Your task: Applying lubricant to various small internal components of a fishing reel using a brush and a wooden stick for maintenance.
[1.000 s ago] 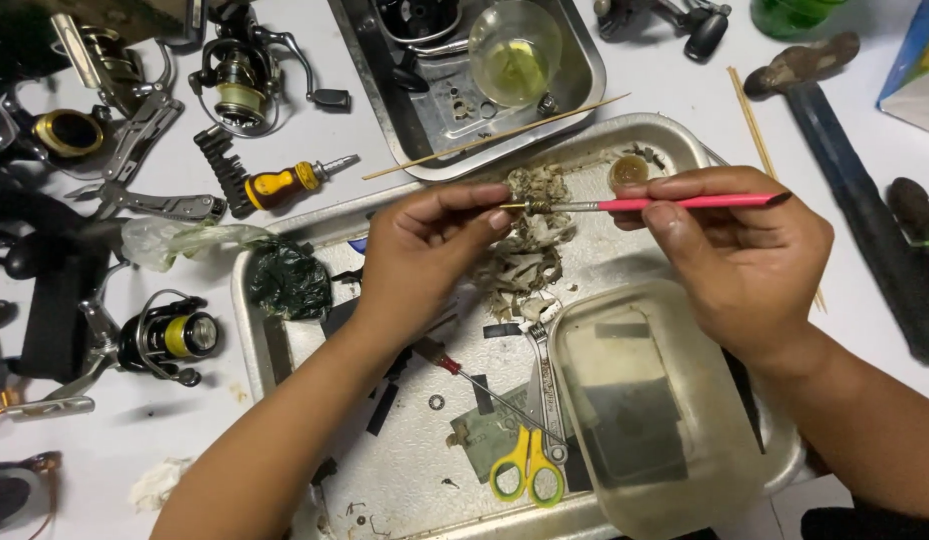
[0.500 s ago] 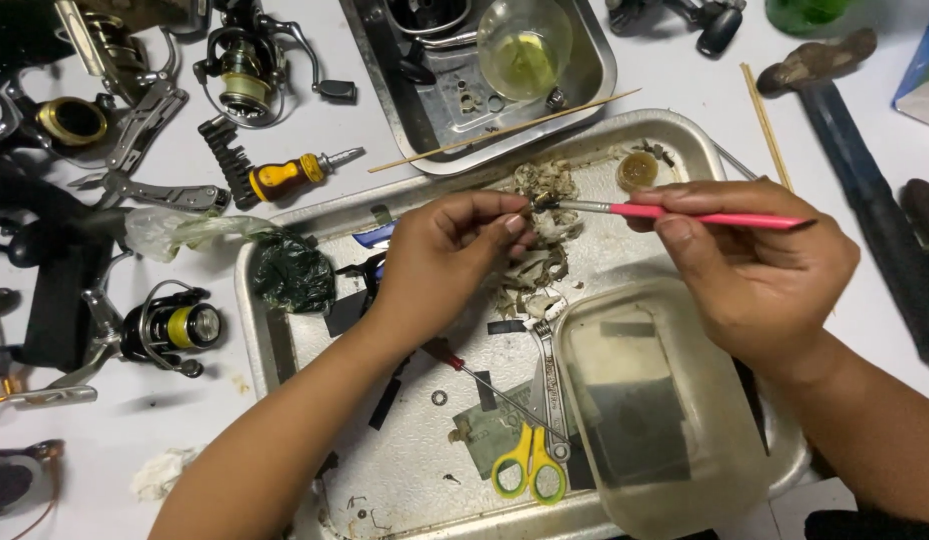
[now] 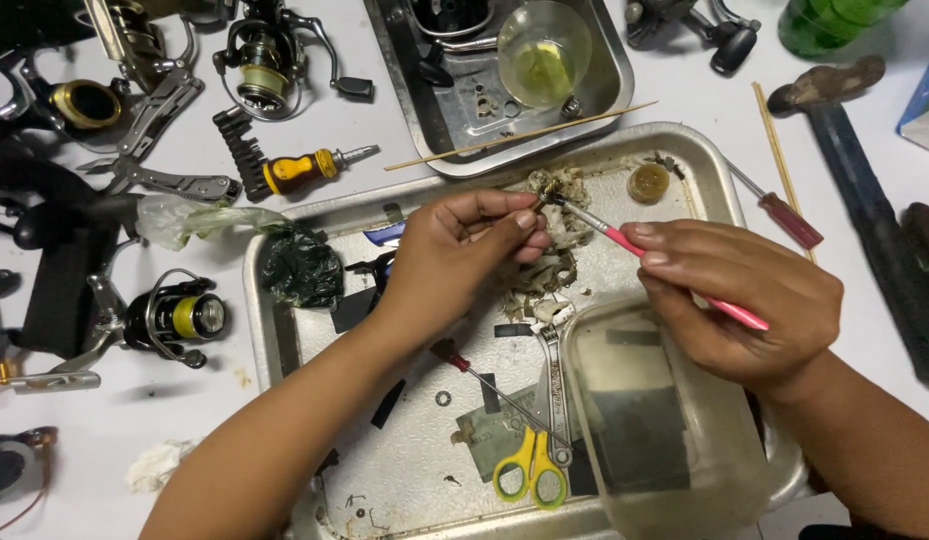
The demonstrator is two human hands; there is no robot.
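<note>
White tabletop (image 3: 315, 130) fills the view, and it's crowded with fishing-reel parts and tools. Front and centre sits a big metal tray (image 3: 285, 330), scuffed and grimy, with both arms reaching in from the bottom edge.

Left hand (image 3: 465, 250) comes up from the lower left, wrist low, fingers bunched to a point, pinching a small dark part (image 3: 547, 192) between thumb and fingertips just above the tray. Right hand (image 3: 745, 300) comes in from the lower right, fingers curled tight round a pink-handled brush (image 3: 675, 275), held like a pen, slanting up and left. Its bristle tip touches the small part, right over a heap of dirty wadding (image 3: 555, 260) in the middle of the tray.

In the tray too: a dark green crumpled cloth (image 3: 303, 268) at the left, a small round amber cap (image 3: 649, 183) near the far rim, yellow-handled scissors (image 3: 533, 470) near the front, a red-handled screwdriver (image 3: 485, 385) lying slantwise, a spanner (image 3: 553, 385) beside it. A clear plastic tub (image 3: 665, 430) rests over the tray's right front corner, just under the right wrist.

Behind it, a smaller steel tray (image 3: 605, 60) holds a clear glass of yellowish liquid (image 3: 545, 55) and dark reel pieces; a thin wooden stick (image 3: 520, 137) lies across its near rim. On the table at left, a black-and-yellow spinning reel (image 3: 175, 318), multi-tool pliers (image 3: 155, 140), a yellow stubby screwdriver (image 3: 305, 170). At right, a second red-handled screwdriver (image 3: 780, 212) and a hammer (image 3: 865, 190).
</note>
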